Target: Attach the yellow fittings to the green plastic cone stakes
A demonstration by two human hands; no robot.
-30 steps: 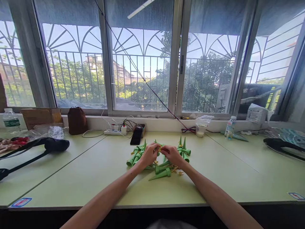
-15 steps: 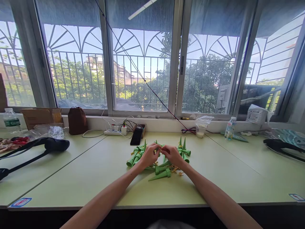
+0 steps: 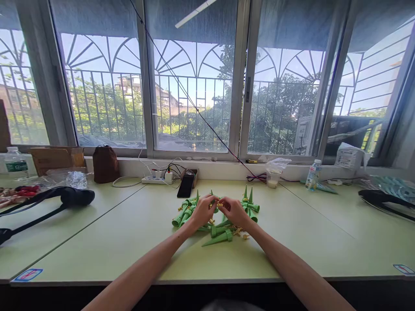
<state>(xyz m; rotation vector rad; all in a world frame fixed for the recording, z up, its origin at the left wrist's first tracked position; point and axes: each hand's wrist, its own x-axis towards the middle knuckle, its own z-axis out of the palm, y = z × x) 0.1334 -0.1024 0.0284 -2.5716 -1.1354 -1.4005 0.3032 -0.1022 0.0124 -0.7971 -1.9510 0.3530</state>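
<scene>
A heap of green plastic cone spikes (image 3: pixel 186 212) lies on the pale green table (image 3: pixel 129 242), with several small yellow pieces (image 3: pixel 241 233) scattered by it. My left hand (image 3: pixel 203 210) and my right hand (image 3: pixel 234 211) meet above the heap, fingers pinched together on a small yellow and green part (image 3: pixel 219 204) between them. One long green spike (image 3: pixel 218 238) lies nearest to me, and two spikes (image 3: pixel 248 193) stand upright behind my right hand.
A black phone (image 3: pixel 186 184) leans by a power strip (image 3: pixel 157 178) under the window. A black bag (image 3: pixel 65 198), brown pouch (image 3: pixel 104 163), cardboard box (image 3: pixel 55 158) and bottle (image 3: pixel 14 163) are at the left. A small bottle (image 3: pixel 313 175) and plastic bag (image 3: pixel 275 169) stand right.
My hands stay over the heap, fingers shifting slightly on the small part. The view has drifted a little; nothing else has moved.
</scene>
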